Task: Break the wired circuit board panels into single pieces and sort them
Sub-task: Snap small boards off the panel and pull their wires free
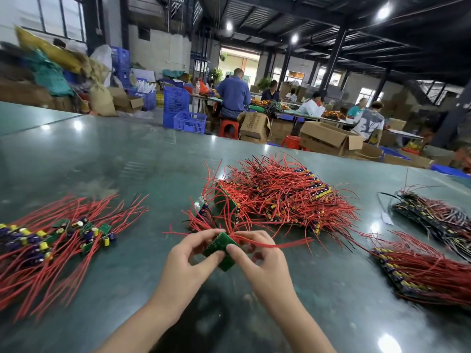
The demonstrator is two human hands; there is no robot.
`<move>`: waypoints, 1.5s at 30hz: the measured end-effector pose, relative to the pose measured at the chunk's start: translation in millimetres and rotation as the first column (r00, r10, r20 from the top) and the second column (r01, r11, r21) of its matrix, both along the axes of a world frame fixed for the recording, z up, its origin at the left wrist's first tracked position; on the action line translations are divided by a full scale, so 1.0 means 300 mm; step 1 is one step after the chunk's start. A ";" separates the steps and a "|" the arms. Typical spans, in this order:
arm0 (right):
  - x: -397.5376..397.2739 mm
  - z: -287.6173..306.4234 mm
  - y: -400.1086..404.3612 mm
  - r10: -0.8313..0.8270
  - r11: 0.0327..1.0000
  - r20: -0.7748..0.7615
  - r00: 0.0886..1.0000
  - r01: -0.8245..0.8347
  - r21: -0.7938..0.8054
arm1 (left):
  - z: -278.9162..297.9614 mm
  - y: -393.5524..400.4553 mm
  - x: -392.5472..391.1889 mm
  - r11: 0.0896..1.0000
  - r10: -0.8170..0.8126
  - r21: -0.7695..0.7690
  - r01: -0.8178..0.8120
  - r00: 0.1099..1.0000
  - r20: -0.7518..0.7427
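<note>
Both hands hold a small green circuit board panel (pixel 222 247) with red wires trailing to the right, just above the dark green table (pixel 114 154). My left hand (pixel 190 253) pinches its left side and my right hand (pixel 254 253) pinches its right side, thumbs on top. Single broken-off boards with capacitors and red wires lie in a pile (pixel 56 238) at the left. A big heap of wired panels (pixel 277 197) sits right behind my hands.
Two more stacks of wired panels lie at the right, one near (pixel 423 271) and one farther back (pixel 430 215). Beyond the table edge stand cardboard boxes (pixel 328 138), blue crates (pixel 190 121), red stools and several seated people at other benches.
</note>
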State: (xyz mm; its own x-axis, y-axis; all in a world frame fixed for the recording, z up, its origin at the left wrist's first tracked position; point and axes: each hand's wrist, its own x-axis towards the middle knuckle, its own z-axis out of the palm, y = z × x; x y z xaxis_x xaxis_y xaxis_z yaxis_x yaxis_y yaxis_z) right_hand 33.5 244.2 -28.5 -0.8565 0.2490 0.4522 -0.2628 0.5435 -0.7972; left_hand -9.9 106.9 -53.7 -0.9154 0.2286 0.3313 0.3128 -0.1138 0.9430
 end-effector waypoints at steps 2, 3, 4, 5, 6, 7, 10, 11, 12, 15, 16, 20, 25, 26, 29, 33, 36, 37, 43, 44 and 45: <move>-0.002 0.002 0.007 0.022 1.000 0.056 0.998 -0.022 -0.006 | 0.007 -0.002 -0.001 1.000 0.019 -0.013 -0.019 0.998 -0.062; -0.002 0.001 0.006 0.037 0.999 0.082 0.996 -0.035 -0.033 | 0.011 -0.002 0.000 0.999 0.044 0.017 -0.042 0.996 -0.080; -0.002 0.000 0.002 0.054 0.995 0.102 0.993 -0.045 -0.090 | 0.013 -0.002 0.001 0.996 0.078 0.058 -0.073 0.993 -0.092; -0.003 -0.003 -0.002 0.068 0.982 0.112 0.991 -0.046 -0.185 | 0.010 -0.002 0.000 0.989 0.129 0.086 -0.120 0.985 -0.113; -0.004 -0.007 -0.008 0.084 0.947 0.114 0.990 -0.044 -0.318 | 0.004 -0.001 0.001 0.979 0.198 0.078 -0.188 0.968 -0.153; -0.005 -0.011 -0.014 0.102 0.893 0.111 0.989 -0.041 -0.449 | 0.000 -0.001 0.003 0.963 0.268 0.041 -0.266 0.941 -0.207; -0.002 -0.011 -0.028 0.133 0.802 0.091 0.987 -0.053 -0.595 | -0.008 0.004 0.005 0.960 0.278 0.005 -0.281 0.949 -0.145; -0.001 -0.013 -0.030 0.142 0.803 0.082 0.987 -0.066 -0.592 | -0.006 0.007 0.005 0.981 0.191 0.052 -0.189 0.981 -0.038; 0.003 -0.014 -0.032 0.142 0.809 0.081 0.987 -0.069 -0.583 | -0.009 0.010 0.003 0.988 0.101 0.107 -0.108 0.993 0.064; 0.005 -0.017 -0.027 0.108 0.830 0.096 0.989 -0.036 -0.557 | -0.010 0.013 -0.001 0.982 0.006 0.186 -0.043 0.981 0.195; 0.006 -0.017 -0.027 0.121 0.840 0.097 0.988 -0.050 -0.541 | -0.011 0.015 -0.003 0.974 -0.012 0.224 -0.041 0.973 0.230; 0.001 -0.010 -0.033 0.199 0.833 0.080 0.977 -0.126 -0.538 | 0.000 0.012 -0.015 0.903 -0.168 0.430 -0.012 0.911 0.377; -0.001 0.007 0.010 -0.095 0.972 0.161 0.982 0.126 -0.198 | 0.000 0.002 -0.024 0.870 -0.289 0.488 0.071 0.876 0.387; -0.001 0.011 0.020 -0.088 0.970 0.190 0.978 0.128 -0.208 | -0.002 0.003 -0.022 0.871 -0.303 0.483 0.090 0.872 0.384; -0.004 0.016 0.019 0.115 0.765 0.200 0.973 0.042 -0.643 | -0.006 0.009 -0.014 0.903 -0.294 0.405 0.144 0.894 0.337; -0.008 0.001 0.002 0.137 0.789 0.063 0.989 -0.071 -0.610 | -0.007 0.008 -0.010 0.929 -0.178 0.362 0.072 0.946 0.269; -0.009 -0.023 -0.005 0.093 0.891 0.044 0.995 -0.064 -0.450 | -0.007 0.002 -0.015 0.936 -0.113 0.351 0.019 0.962 0.249; -0.007 -0.025 -0.011 0.077 0.908 0.053 0.996 -0.048 -0.416 | -0.006 0.002 -0.013 0.942 -0.095 0.334 0.011 0.967 0.235; -0.006 -0.029 -0.020 0.069 0.953 0.069 0.995 -0.046 -0.299 | -0.018 0.005 -0.010 0.965 -0.024 0.261 -0.019 0.987 0.160; -0.005 -0.032 -0.020 0.072 0.960 0.077 0.994 -0.048 -0.274 | -0.018 0.004 -0.009 0.970 -0.020 0.244 -0.015 0.989 0.143; -0.004 -0.032 -0.021 0.072 0.965 0.081 0.994 -0.049 -0.257 | -0.019 0.003 -0.008 0.972 -0.024 0.234 -0.008 0.991 0.133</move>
State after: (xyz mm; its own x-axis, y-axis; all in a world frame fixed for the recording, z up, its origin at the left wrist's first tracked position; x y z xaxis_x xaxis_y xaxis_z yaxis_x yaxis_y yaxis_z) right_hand 32.4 237.8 -38.0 -0.9074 0.2924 0.3019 -0.2109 0.3047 -0.9288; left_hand -12.4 107.7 -59.3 -0.9537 0.1667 0.2505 0.1835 -0.3377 0.9232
